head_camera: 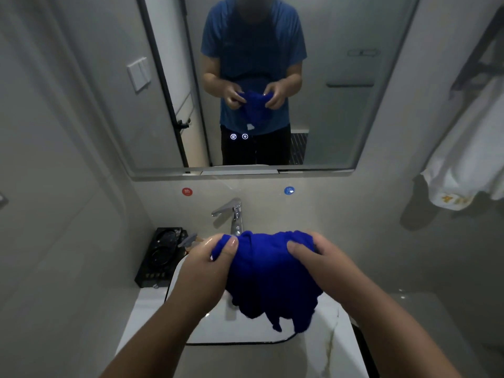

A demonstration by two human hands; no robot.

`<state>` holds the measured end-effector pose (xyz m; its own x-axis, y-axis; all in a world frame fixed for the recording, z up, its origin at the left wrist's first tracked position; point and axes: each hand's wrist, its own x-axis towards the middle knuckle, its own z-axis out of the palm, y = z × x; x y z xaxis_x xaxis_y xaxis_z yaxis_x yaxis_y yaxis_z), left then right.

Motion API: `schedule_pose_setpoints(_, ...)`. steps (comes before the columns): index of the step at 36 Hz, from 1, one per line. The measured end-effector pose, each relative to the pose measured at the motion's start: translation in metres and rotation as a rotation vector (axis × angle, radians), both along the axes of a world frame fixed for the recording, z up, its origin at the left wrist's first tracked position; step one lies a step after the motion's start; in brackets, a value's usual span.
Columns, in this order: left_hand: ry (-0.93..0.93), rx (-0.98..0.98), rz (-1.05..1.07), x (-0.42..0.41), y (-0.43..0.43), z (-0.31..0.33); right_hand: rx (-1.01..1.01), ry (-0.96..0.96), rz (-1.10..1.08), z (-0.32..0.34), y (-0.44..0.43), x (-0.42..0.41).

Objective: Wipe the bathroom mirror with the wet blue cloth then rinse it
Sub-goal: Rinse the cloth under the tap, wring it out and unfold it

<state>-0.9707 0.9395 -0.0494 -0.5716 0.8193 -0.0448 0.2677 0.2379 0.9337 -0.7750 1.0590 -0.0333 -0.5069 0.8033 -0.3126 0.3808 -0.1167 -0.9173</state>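
- My left hand (207, 257) grips the left end of the cloth (270, 274), thumb on top and fingers curled under it; the skin shines wet.
- My right hand (313, 257) grips the right end the same way, thumb pressed into the bunched fabric.
- The cloth sits in the centre of the frame, held up between my two hands above the sink (218, 331), just in front of the tap (231, 211).
- It is a deep, saturated blue, gathered into thick folds along the top where I hold it.
- Its lower part hangs loose below my hands in ragged, uneven points that reach down over the basin.
- The fabric looks dark and heavy, with a soft, fuzzy texture at its edges.
- The mirror (341, 118) fills the upper middle of the frame and shows my reflection in a blue shirt holding the same cloth in both hands.
- Two small lit icons (239, 136) glow on the glass near its lower centre.
- A red sticker (187, 191) and a blue sticker (289, 190) sit on the wall below the mirror, left and right of the tap.
- A black tray (158, 257) rests on the counter at the left of the sink.
- A white towel (463, 159) hangs at the right edge of the frame.
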Motion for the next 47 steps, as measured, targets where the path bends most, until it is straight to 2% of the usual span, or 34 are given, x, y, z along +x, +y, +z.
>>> schedule_pose_setpoints(1, -0.104, 0.021, 0.012, 0.003, -0.002, 0.004, -0.129, 0.053, 0.063, 0.002, 0.0, 0.004)
schedule_pose_setpoints(3, -0.238, 0.095, 0.016, 0.009, -0.008, 0.017, -0.412, 0.287, 0.164, 0.0, 0.002, 0.013)
schedule_pose_setpoints(5, -0.207, 0.171, 0.014, 0.011, -0.01, 0.028, -0.568, 0.531, 0.262, 0.002, 0.003, 0.021)
schedule_pose_setpoints(6, -0.154, 0.187, 0.01, 0.01, -0.011, 0.032, -0.589, 0.591, 0.317, 0.005, 0.002, 0.023)
schedule_pose_setpoints(8, -0.03, 0.194, 0.003, 0.009, -0.011, 0.038, -0.505, 0.526, 0.366, 0.002, 0.005, 0.023)
schedule_pose_setpoints(12, 0.288, 0.165, -0.105, 0.018, -0.017, 0.042, 0.049, -0.093, 0.189, -0.014, 0.005, 0.016)
schedule_pose_setpoints(13, 0.377, 0.148, -0.139, 0.023, -0.018, 0.042, 0.125, -0.19, 0.119, -0.018, 0.006, 0.014)
schedule_pose_setpoints(14, 0.428, 0.127, -0.158, 0.028, -0.018, 0.042, 0.143, -0.205, 0.013, -0.021, 0.006, 0.014)
schedule_pose_setpoints(16, 0.388, 0.09, -0.161, 0.034, -0.016, 0.043, 0.201, -0.14, -0.142, -0.019, -0.002, 0.013)
schedule_pose_setpoints(17, 0.347, 0.07, -0.16, 0.033, -0.015, 0.043, 0.228, -0.097, -0.122, -0.017, -0.007, 0.011)
schedule_pose_setpoints(19, 0.3, 0.052, -0.168, 0.031, -0.011, 0.042, 0.205, 0.059, 0.046, -0.013, -0.016, 0.01)
schedule_pose_setpoints(22, 0.278, 0.092, -0.21, 0.031, -0.009, 0.043, 0.254, 0.051, 0.324, -0.014, -0.028, 0.004)
schedule_pose_setpoints(27, 0.296, 0.105, -0.264, 0.025, -0.011, 0.046, 0.323, 0.142, 0.275, -0.017, -0.025, 0.002)
schedule_pose_setpoints(30, 0.297, 0.126, -0.255, 0.019, -0.014, 0.046, 0.37, 0.131, 0.165, -0.017, -0.021, 0.009)
schedule_pose_setpoints(34, 0.234, 0.139, -0.255, 0.026, -0.015, 0.047, 0.112, 0.239, 0.367, -0.007, -0.029, 0.014)
schedule_pose_setpoints(35, 0.215, 0.128, -0.272, 0.03, -0.014, 0.047, 0.176, 0.214, 0.391, -0.007, -0.031, 0.014)
schedule_pose_setpoints(37, 0.204, 0.128, -0.291, 0.036, -0.013, 0.046, 0.423, 0.117, 0.344, -0.01, -0.035, 0.009)
schedule_pose_setpoints(38, 0.21, 0.14, -0.277, 0.037, -0.012, 0.046, 0.432, 0.12, 0.307, -0.011, -0.034, 0.006)
schedule_pose_setpoints(43, 0.222, 0.135, -0.185, 0.022, -0.015, 0.047, 0.193, 0.194, 0.253, -0.009, -0.012, 0.021)
schedule_pose_setpoints(45, 0.246, 0.122, -0.12, 0.013, -0.016, 0.05, 0.082, 0.214, 0.126, -0.003, -0.002, 0.029)
schedule_pose_setpoints(47, 0.255, 0.147, 0.006, 0.004, -0.016, 0.051, -0.016, 0.288, -0.106, -0.001, 0.011, 0.037)
